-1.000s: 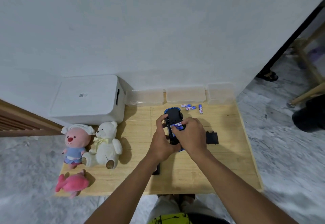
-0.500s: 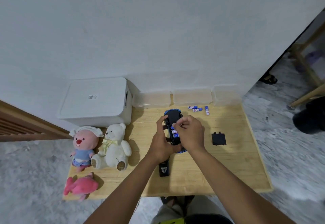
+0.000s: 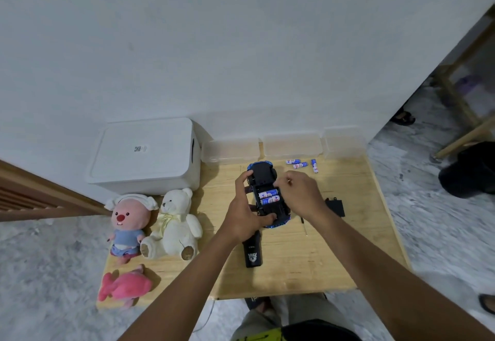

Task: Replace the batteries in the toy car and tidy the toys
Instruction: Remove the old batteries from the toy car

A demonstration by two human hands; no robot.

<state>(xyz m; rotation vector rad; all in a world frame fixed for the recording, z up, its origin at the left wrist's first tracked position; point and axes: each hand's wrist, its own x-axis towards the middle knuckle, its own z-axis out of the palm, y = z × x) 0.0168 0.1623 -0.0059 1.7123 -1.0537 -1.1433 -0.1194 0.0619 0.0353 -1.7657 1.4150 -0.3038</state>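
Toy car [image 3: 263,180] belly-up, middle of frame, tabletop [image 3: 308,268] under it. Left hand [image 3: 242,215] grips its left side, thumb by upper wheel, fingers curled round lower end. Two batteries [image 3: 269,197] sit in open compartment. Right hand [image 3: 301,196] at compartment's right edge, fingers bunched and curled, can't tell if pinching anything. Three loose batteries [image 3: 300,165] upper right of car, black cover [image 3: 335,207] to its right, plush toys [image 3: 174,223] far left.

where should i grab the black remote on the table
Pinch the black remote across its two long sides, coming down from above at its near end. It lies flat on the table, long axis toward the person; the left hand and wrist hide its far end.
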